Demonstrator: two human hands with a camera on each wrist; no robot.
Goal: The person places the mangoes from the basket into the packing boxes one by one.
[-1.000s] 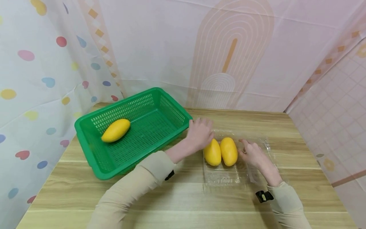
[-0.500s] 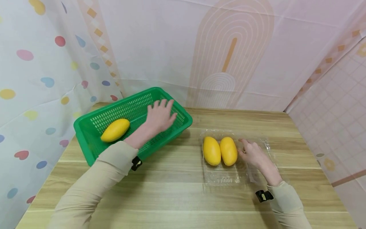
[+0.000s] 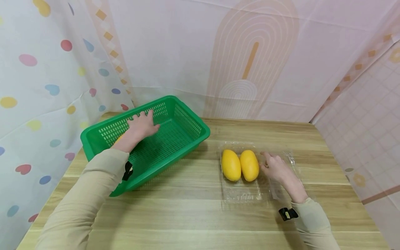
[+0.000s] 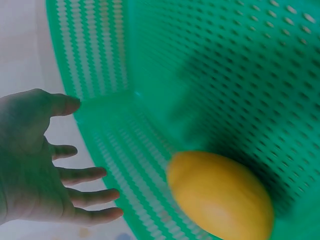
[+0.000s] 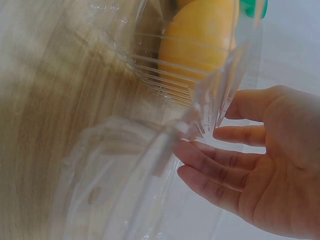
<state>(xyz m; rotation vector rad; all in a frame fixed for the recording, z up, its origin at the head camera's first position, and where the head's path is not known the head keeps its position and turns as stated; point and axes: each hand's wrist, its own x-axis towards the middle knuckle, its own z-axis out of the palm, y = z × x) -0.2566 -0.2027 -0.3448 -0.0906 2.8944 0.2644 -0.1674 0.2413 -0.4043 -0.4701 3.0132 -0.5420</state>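
Basket [image 3: 170,139] — one mango [image 4: 222,195], clamshell [image 3: 243,192] — two mangoes [image 3: 231,165]

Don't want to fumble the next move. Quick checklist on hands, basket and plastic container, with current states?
1. Left hand free: ok; fingers spread, holding nothing.
2. Basket fruit gripped: not ok; it lies in the green basket, apart from the fingers in the left wrist view.
3. Basket upright on the table: ok.
4. Plastic container open: ok; its lid is folded out to the right.
5. Room for a third fruit: cannot tell; two yellow fruits sit side by side, with bare floor at the near end.
6. Right hand steadying the container: cannot tell; fingers at the plastic, grip unclear.
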